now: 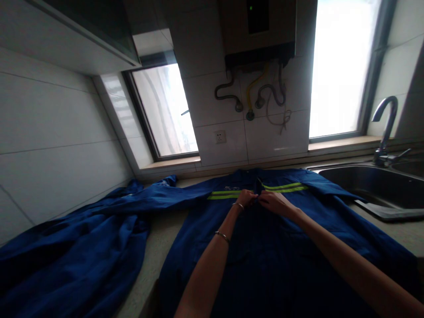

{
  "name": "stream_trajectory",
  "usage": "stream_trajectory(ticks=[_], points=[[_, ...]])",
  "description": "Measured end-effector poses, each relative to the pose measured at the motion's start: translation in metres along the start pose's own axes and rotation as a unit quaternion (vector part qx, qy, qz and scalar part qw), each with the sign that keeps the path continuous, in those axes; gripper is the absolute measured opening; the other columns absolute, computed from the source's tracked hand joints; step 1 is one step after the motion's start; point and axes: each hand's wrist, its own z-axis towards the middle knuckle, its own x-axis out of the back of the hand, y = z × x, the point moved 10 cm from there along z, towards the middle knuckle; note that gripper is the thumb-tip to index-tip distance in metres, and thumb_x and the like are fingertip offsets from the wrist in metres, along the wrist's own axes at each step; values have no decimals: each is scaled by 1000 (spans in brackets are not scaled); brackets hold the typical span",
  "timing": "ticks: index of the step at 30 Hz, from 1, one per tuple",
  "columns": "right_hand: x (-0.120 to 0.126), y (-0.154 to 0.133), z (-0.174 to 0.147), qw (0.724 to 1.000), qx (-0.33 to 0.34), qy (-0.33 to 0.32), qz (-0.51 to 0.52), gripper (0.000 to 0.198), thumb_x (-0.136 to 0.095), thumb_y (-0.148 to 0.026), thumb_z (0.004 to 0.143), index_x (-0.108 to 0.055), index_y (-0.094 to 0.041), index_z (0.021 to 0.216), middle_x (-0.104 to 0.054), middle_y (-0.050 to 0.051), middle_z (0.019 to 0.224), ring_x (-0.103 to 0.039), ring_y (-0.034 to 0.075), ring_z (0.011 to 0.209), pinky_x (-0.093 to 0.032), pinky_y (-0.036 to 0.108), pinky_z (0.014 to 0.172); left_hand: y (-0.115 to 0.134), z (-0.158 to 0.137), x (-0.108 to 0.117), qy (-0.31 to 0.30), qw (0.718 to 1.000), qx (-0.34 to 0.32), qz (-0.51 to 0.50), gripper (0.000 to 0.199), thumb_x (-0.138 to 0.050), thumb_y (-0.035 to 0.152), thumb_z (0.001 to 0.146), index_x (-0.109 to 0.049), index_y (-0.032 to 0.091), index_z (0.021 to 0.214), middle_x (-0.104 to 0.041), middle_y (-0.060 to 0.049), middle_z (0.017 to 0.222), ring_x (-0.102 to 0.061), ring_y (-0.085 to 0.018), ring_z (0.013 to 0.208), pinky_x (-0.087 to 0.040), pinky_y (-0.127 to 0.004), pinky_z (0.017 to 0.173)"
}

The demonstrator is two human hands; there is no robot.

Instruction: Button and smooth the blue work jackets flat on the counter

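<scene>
A blue work jacket (198, 238) with bright yellow-green chest stripes lies spread front side up, collar towards the wall. My left hand (247, 198), with two bracelets on its arm, pinches the jacket's front edge at stripe height. Right beside it, my right hand (273, 202) has its fingers closed on the other side of the front opening. The fingertips of both hands nearly meet. Whether a button or a zip lies between them is too dark and small to tell.
More blue clothing (76, 256) lies heaped on the left of the countertop (162, 238). A sink (351, 176) with a curved tap (386, 128) is at the right, a jacket sleeve reaching its edge. Above hangs a water heater (238, 26) with pipes below.
</scene>
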Motion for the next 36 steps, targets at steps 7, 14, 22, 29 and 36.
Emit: stream_trajectory(ticks=[7,14,22,29,36], points=[[6,28,-1,989,-105,75,66,12,-53,-30,84,-56,-21,91,-62,1,88,-57,14,80,-32,21,64,3,-2,2,13,995,23,-93,22,-56,31,77,-60,13,64,-42,6,45,-39,-6,39,-30,-17,41],[5,52,-11,966,-232,101,48,25,-57,-43,79,-48,-21,89,-59,2,87,-56,16,74,-28,23,57,5,-1,3,25,990,13,-136,25,-61,33,73,-59,11,60,-43,7,44,-37,-5,41,-26,-18,42],[-20,77,-6,937,-250,96,225,36,-68,-39,65,-46,-19,84,-56,-2,70,-55,14,64,-36,21,52,14,-2,7,20,991,-1,-135,32,-61,41,73,-62,10,64,-46,7,45,-40,-5,40,-27,-18,41],[-20,85,0,881,-217,97,410,39,-71,-41,57,-49,-19,80,-52,-6,65,-45,6,45,-38,18,38,21,-52,-35,-287,952,57,-93,53,-67,63,60,-60,11,58,-61,-4,53,-50,-10,39,-34,-21,38],[20,67,-6,951,-157,162,213,17,-66,-30,66,-59,-17,76,-53,0,76,-51,10,62,-45,23,56,30,-72,-47,-280,948,51,-146,43,-75,51,56,-56,13,53,-53,1,43,-46,-10,35,-33,-21,36]])
